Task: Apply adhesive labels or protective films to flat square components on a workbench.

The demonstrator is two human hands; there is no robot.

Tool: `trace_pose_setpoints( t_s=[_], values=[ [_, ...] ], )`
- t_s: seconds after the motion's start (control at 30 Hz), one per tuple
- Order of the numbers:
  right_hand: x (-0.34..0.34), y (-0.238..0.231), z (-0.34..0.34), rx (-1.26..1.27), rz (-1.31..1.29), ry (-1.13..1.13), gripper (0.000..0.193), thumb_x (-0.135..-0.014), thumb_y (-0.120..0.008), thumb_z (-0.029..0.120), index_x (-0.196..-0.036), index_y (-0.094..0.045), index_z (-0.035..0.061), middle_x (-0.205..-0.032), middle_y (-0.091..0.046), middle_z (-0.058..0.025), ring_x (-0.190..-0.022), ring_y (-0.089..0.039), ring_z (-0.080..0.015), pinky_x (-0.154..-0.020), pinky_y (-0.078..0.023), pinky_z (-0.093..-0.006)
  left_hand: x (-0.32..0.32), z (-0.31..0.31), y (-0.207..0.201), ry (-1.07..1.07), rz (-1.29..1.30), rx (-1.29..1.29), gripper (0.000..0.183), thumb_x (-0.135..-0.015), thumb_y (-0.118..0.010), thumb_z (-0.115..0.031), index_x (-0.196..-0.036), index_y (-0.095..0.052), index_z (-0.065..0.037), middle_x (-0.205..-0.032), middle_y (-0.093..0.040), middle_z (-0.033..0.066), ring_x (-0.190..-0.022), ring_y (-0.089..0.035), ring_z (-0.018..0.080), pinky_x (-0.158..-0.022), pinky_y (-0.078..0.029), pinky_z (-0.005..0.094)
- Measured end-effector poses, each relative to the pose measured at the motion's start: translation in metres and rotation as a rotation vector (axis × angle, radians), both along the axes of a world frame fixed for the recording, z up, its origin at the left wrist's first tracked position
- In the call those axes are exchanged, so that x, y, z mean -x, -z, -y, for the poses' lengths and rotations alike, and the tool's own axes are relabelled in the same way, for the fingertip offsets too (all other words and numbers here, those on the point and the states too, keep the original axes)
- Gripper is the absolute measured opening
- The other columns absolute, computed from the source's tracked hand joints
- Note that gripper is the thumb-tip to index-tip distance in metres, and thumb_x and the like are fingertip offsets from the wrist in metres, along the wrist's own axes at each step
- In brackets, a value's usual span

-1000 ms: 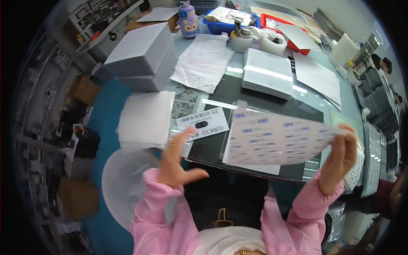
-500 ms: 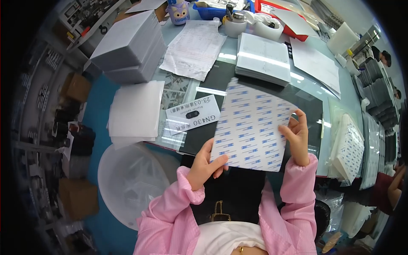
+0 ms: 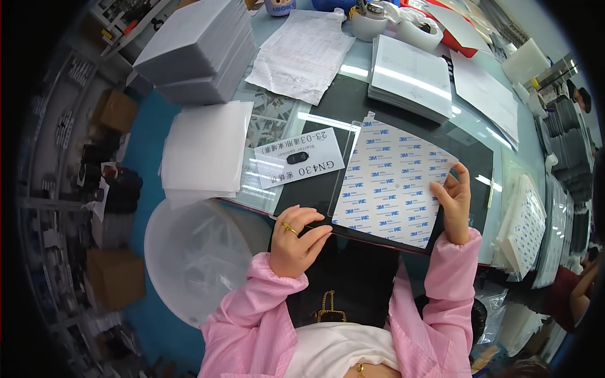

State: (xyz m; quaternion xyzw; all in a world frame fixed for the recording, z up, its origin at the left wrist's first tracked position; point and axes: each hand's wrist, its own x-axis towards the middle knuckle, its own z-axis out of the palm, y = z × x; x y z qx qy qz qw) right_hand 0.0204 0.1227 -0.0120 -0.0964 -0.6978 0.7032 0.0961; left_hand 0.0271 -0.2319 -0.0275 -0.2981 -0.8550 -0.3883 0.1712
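Observation:
My right hand [image 3: 452,198] pinches the right edge of a white adhesive-backed sheet [image 3: 392,189] with a repeated blue print, a small tab at its top. The sheet lies over a dark mat [image 3: 469,179] at the table's near side, its upper right corner slightly raised. A clear edge shows along the sheet's left side; I cannot tell what it belongs to. My left hand [image 3: 296,242], a ring on one finger, is open and holds nothing, its fingertips near the sheet's lower left corner. Left of the sheet lies a white printed label card [image 3: 321,153] with a dark oval mark.
Stacked grey-white sheets [image 3: 195,47] stand at the far left, with loose white sheets [image 3: 205,151] nearer. Another stack [image 3: 411,79] and a crumpled paper [image 3: 301,53] lie behind. A translucent bin [image 3: 189,264] stands below left. Bagged printed sheets [image 3: 522,220] lie right.
The sheet has come down onto the mat, slightly to the right. My left hand has let go of its lower left corner and drawn back a little left; my right hand keeps its pinch.

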Motion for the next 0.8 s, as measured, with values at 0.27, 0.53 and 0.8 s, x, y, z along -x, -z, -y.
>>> trace_pose_setpoints(
  t_s=[0.27, 0.53, 0.8],
  values=[
    [-0.0003, 0.0036, -0.0025, 0.0, -0.007, -0.022, 0.056, -0.092, -0.067, -0.005, -0.14, -0.039, 0.0018, -0.114, -0.071, -0.0215, -0.099, -0.073, -0.022, -0.084, -0.061, -0.0314, 0.0001, -0.0004, 0.0017, -0.002, -0.002, 0.0, 0.024, -0.073, -0.086, -0.007, -0.095, -0.077, -0.013, -0.109, -0.068, 0.0037, -0.109, -0.065, 0.027, -0.101, -0.048, 0.0474],
    [-0.0006, 0.0042, -0.0037, -0.038, -0.002, -0.018, 0.056, -0.093, -0.068, -0.004, -0.14, -0.04, 0.0034, -0.113, -0.071, -0.0202, -0.099, -0.072, -0.0209, -0.084, -0.061, -0.0311, -0.0003, -0.0004, 0.0036, -0.01, 0.004, -0.001, 0.024, -0.074, -0.086, -0.007, -0.095, -0.077, -0.013, -0.109, -0.068, 0.0031, -0.109, -0.065, 0.0266, -0.101, -0.048, 0.0477],
    [-0.0002, 0.0058, -0.0054, -0.04, 0.006, -0.021, 0.056, -0.093, -0.068, -0.003, -0.141, -0.04, 0.0045, -0.114, -0.071, -0.0196, -0.1, -0.071, -0.0207, -0.084, -0.06, -0.0311, -0.0005, 0.0005, 0.0056, -0.001, 0.001, 0.01, 0.023, -0.077, -0.084, -0.009, -0.098, -0.077, -0.014, -0.111, -0.066, 0.002, -0.111, -0.063, 0.0249, -0.102, -0.048, 0.0485]
  ],
)
